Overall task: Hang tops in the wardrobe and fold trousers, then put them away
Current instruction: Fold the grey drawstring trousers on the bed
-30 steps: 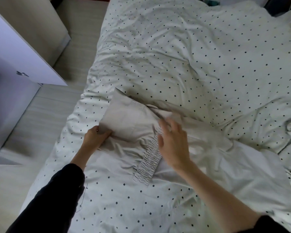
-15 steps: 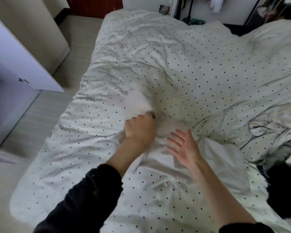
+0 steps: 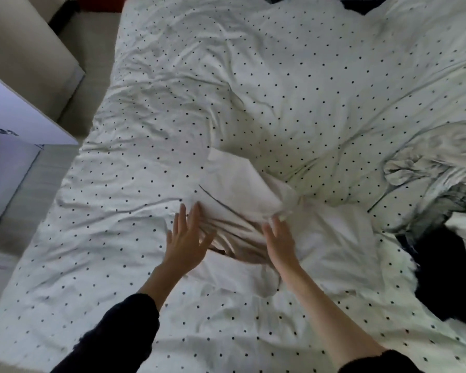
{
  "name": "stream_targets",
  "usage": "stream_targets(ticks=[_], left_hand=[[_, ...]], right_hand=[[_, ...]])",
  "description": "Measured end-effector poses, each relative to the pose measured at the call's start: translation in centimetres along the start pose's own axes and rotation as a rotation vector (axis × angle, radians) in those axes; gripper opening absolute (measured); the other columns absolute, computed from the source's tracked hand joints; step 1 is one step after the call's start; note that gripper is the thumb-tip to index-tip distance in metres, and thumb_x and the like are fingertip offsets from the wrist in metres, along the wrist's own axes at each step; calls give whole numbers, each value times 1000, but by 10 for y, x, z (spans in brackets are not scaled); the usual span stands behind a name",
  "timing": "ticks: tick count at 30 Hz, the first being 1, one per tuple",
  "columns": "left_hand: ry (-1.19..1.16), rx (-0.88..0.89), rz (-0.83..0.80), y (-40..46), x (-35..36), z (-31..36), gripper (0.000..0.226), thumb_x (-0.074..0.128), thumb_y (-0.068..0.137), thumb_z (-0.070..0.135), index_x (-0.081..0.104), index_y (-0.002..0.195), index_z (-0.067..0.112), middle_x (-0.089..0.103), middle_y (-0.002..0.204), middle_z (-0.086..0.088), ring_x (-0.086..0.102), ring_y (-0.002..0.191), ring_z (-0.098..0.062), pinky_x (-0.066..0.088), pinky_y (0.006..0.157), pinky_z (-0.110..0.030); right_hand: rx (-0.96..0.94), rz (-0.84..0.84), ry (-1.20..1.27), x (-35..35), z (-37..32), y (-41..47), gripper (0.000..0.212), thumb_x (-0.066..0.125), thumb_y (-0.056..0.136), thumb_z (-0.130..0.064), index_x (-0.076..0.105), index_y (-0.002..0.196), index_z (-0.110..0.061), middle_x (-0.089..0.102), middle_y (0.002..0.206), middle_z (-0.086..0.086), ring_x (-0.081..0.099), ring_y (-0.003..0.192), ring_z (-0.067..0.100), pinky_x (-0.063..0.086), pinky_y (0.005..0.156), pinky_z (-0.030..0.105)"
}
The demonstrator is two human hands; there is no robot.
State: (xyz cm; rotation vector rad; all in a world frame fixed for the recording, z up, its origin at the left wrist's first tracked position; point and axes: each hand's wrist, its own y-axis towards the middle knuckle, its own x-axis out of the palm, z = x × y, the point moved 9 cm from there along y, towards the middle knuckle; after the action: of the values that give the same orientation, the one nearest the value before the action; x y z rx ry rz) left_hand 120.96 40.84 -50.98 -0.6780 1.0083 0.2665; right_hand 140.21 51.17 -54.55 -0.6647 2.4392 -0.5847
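A pair of pale beige trousers (image 3: 242,195) lies partly folded and bunched on the dotted duvet (image 3: 280,90), in the middle of the head view. My left hand (image 3: 186,238) lies flat with straight, spread fingers on the trousers' near left edge. My right hand (image 3: 280,240) is flat too, fingers straight, on the fabric just right of the creased middle. Neither hand holds anything. The rest of the trousers spreads white to the right, under and beyond my right hand.
A grey crumpled garment (image 3: 420,170) and a black garment (image 3: 447,270) lie at the bed's right side. A white wardrobe door (image 3: 16,122) stands open at the left over a pale wood floor (image 3: 19,211). A beige cabinet (image 3: 24,44) is at top left.
My left hand let go of the bunched fabric and opened flat on the trousers. The upper part of the trousers now lies folded over. My right hand stays flat beside it.
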Motion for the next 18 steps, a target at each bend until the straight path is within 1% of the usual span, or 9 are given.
stream_targets(ticks=[3,5,8,10,11,12,14,16,18], left_hand=[[-273,-64,42,10,4,-10,80,56,92,37,9,150,10,26,150,-16,25,139,-32,27,111,-44],[-479,-134,40,21,5,-14,67,62,89,30,31,141,0,52,128,-18,45,124,-34,38,104,-43],[-737,-306,-38,30,3,-25,41,69,85,20,55,119,1,64,105,-12,60,101,-27,50,86,-32],[-860,-330,-125,29,-2,-23,25,70,82,8,64,106,1,66,90,-9,62,83,-21,49,65,-21],[-873,-331,-170,25,-6,-18,21,69,82,5,66,103,3,66,85,-7,61,75,-18,46,59,-18],[-884,-327,-208,20,-10,-10,20,68,82,4,66,101,5,67,84,-7,60,72,-15,46,58,-18],[-892,-299,-250,12,-17,12,20,67,82,1,66,101,5,68,89,-12,61,77,-20,50,71,-27],[-855,-233,-271,4,-22,46,19,68,81,0,67,99,5,69,96,-19,62,85,-26,49,83,-37],[-830,-155,-302,-4,-17,91,19,70,80,0,68,98,4,70,94,-18,64,82,-25,52,79,-34]], right_hand=[[-138,5,-77,30,-4,-8,55,43,98,-36,24,148,-22,5,159,4,12,144,18,19,105,20],[-177,-29,-78,43,-5,-10,58,43,98,-37,20,149,-24,4,159,-1,8,145,13,13,103,13],[-59,-112,25,43,2,1,56,36,99,-43,16,150,-30,5,159,-9,9,145,9,11,110,22],[58,-145,135,34,3,6,50,32,100,-44,25,148,-29,19,156,-8,23,141,11,19,114,31],[128,-149,236,27,3,7,45,31,100,-44,36,143,-29,33,150,-6,36,133,13,28,111,33],[201,-161,349,20,3,5,38,31,100,-46,48,131,-32,47,138,-6,47,119,12,37,102,34],[311,-197,535,6,4,0,27,33,98,-49,56,107,-37,59,112,-11,54,98,8,42,92,36],[352,-214,638,-12,8,-6,25,34,98,-48,55,104,-36,58,103,-15,54,97,9,41,99,43],[337,-202,703,-41,15,-13,26,34,98,-47,55,104,-35,58,107,-14,53,105,12,41,100,45]])
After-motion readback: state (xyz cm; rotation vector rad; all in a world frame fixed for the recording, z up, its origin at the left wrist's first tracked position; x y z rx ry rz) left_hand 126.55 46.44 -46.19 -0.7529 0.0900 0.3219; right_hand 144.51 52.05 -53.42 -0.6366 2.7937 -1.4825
